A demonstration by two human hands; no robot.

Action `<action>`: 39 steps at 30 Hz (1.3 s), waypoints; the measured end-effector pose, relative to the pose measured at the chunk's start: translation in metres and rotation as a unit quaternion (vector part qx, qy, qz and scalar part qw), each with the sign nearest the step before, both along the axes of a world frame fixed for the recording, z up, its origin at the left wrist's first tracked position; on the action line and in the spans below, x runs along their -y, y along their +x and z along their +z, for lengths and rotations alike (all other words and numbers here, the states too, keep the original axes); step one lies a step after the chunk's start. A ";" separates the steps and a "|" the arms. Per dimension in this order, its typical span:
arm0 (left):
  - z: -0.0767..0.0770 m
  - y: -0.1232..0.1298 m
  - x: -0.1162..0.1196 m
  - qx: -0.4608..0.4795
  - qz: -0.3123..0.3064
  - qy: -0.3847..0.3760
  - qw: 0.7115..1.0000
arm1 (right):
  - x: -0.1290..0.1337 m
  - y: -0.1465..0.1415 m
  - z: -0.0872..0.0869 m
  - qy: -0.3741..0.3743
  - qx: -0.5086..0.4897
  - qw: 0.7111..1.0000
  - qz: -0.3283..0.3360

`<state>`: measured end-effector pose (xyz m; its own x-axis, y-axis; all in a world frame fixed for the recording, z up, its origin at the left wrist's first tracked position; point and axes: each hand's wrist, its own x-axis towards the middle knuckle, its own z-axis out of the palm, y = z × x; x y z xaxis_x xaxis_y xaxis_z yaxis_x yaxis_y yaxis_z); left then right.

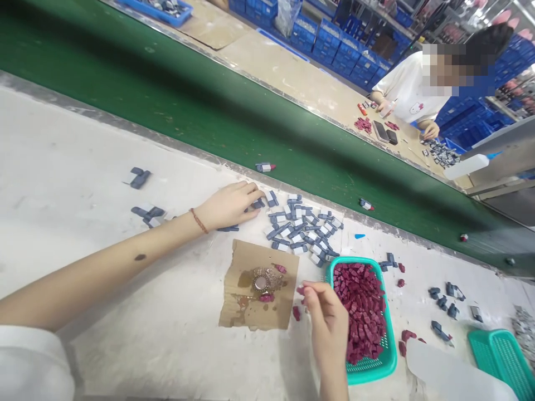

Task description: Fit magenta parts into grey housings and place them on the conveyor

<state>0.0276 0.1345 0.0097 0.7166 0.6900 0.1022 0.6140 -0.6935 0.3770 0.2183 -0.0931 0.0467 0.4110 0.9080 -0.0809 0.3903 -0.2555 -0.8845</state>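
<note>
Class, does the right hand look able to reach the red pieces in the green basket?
Probably yes: the right hand is beside the green basket, whose red pieces lie uncovered, though the hand pinches another piece.

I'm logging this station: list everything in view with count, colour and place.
Table: one, whitish, foreground
Belt: one, green, beyond table
Bench: one, tan, beyond belt
Cardboard: one, brown, centre
Round object: one, pale-centred, on cardboard
Baskets: two seen, teal, right of cardboard
Parts: many, grey-blue, beyond cardboard, left and right
Pieces: many, maroon, mostly in one basket
Belt items: four seen, mixed, along belt
Chip: one, blue, beyond basket
Bottle: one, white with blue tip, upper right
Pale object: one, whitish, bottom right
Tray: one, blue, top left
Crates: many, blue, background
Co-worker: one, white shirt, beyond bench
Bracelet: one, brown, left wrist
Left hand: one, bare, at the parts
Right hand: one, bare, pinching a piece
</note>
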 end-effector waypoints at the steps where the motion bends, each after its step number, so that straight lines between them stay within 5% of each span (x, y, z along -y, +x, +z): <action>1: 0.002 0.001 0.002 0.022 0.011 -0.005 1.000 | -0.004 -0.007 -0.003 -0.005 0.002 1.000 0.014; 5: 0.012 -0.002 0.020 0.188 0.120 -0.174 0.959 | -0.017 -0.030 -0.020 -0.018 0.014 0.998 0.052; 10: 0.013 -0.015 0.059 0.335 0.154 -0.508 0.778 | -0.024 -0.042 -0.036 -0.012 0.071 0.990 0.122; 18: -0.001 -0.031 0.117 0.353 0.174 -0.617 0.681 | -0.027 -0.044 -0.038 0.010 0.155 0.973 0.168; 28: -0.009 -0.028 0.132 0.396 0.149 -0.654 0.627 | -0.025 -0.041 -0.032 -0.002 0.034 0.998 0.058; 33: -0.007 -0.028 0.137 0.359 0.124 -0.657 0.651 | -0.027 -0.047 -0.024 -0.025 -0.137 0.990 0.003; 39: -0.004 -0.028 0.140 0.330 0.100 -0.653 0.675 | -0.033 -0.057 -0.017 -0.012 -0.180 0.983 0.036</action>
<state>-0.0009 -0.0060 0.0055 0.6920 0.5765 -0.4344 0.0456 0.5657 0.8234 0.1617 -0.0598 0.0298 0.2863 0.9300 -0.2305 0.0705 -0.2604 -0.9629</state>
